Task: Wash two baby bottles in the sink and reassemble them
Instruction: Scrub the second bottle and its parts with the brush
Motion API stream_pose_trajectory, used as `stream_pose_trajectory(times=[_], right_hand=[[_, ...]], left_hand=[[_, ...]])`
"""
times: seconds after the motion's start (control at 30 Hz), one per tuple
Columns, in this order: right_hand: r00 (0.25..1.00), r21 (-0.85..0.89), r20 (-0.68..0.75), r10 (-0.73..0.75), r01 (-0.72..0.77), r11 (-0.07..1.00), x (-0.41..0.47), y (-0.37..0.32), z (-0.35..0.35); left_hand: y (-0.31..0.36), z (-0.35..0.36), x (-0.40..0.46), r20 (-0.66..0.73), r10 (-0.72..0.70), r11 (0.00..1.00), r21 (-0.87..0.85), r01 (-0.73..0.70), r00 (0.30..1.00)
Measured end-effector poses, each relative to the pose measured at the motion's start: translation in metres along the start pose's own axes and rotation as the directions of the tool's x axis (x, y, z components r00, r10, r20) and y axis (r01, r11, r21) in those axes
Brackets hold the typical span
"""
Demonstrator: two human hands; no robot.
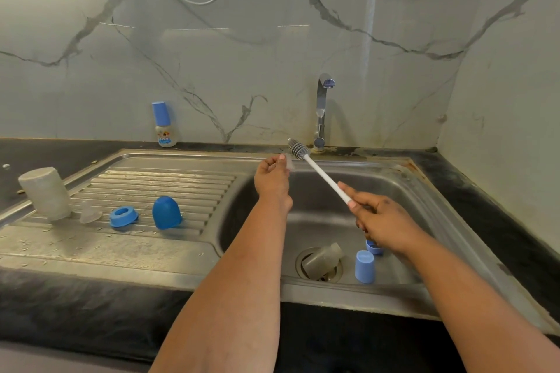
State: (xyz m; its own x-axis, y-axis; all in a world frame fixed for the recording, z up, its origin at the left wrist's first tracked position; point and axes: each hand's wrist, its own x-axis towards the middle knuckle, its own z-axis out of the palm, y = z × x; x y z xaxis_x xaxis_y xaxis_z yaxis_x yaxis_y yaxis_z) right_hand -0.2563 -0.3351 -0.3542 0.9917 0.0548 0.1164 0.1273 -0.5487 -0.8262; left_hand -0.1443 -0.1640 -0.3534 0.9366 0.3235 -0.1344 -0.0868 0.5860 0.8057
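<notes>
the right hand (383, 216) grips the white handle of a bottle brush (318, 171) over the sink basin (424, 191), its grey bristle head raised toward the base of the faucet (321, 112). the left hand (271, 177) is held up just left of the bristle head, fingers curled, pinching a small clear piece (289, 163) that looks like a teat, though it is too blurred to be sure. down in the basin, a clear bottle body (321, 260) lies on its side over the drain, with a light blue cap (364, 266) standing just right of it and a blue collar ring (374, 248) partly hidden behind the right wrist. left of the basin, on the ribbed drainboard (169, 182), sit an upturned clear bottle body (45, 192), a clear teat (89, 212), a blue collar (123, 216) and a blue dome cap (166, 212). an assembled small baby bottle (164, 125) stands against the wall behind the drainboard.
</notes>
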Motion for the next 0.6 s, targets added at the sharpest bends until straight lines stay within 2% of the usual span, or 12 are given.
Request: stream_pose_trajectory(times=[0.1,0.2,0.3,0.37,0.47,0.53,0.6], right_hand=[[0.993,0.053,0.120,0.016,-0.023,0.998,-0.005,0.000,0.000],[0.990,0.038,0.140,0.003,-0.009,0.999,-0.006,-0.002,0.003],[0.997,0.025,0.076,-0.012,0.010,1.000,-0.004,-0.004,0.006],[1.000,0.058,0.011,-0.011,0.011,0.998,-0.002,-0.004,0.004],[0.997,0.071,-0.075,0.010,-0.005,0.997,0.001,-0.002,-0.001],[1.000,0.082,-0.009,0.027,-0.026,0.996,0.000,-0.001,-0.001],[0.996,0.149,0.087,0.033,-0.046,0.988,-0.003,-0.002,0.000]], left_hand=[[0.005,-0.009,0.012,-0.081,0.044,0.995,-0.086,-0.051,0.996],[0.004,-0.012,0.020,-0.056,0.102,0.992,0.085,-0.097,0.993],[-0.002,-0.010,0.017,-0.042,0.234,0.940,0.264,-0.215,0.971],[-0.007,-0.012,0.017,0.014,0.260,0.914,0.321,-0.250,0.966],[-0.012,-0.008,0.016,0.153,0.115,0.964,0.221,-0.147,0.982],[-0.008,-0.001,0.008,0.176,0.052,0.995,0.071,-0.065,0.983],[0.000,0.000,0.004,0.111,0.011,0.992,-0.125,0.002,0.994]])
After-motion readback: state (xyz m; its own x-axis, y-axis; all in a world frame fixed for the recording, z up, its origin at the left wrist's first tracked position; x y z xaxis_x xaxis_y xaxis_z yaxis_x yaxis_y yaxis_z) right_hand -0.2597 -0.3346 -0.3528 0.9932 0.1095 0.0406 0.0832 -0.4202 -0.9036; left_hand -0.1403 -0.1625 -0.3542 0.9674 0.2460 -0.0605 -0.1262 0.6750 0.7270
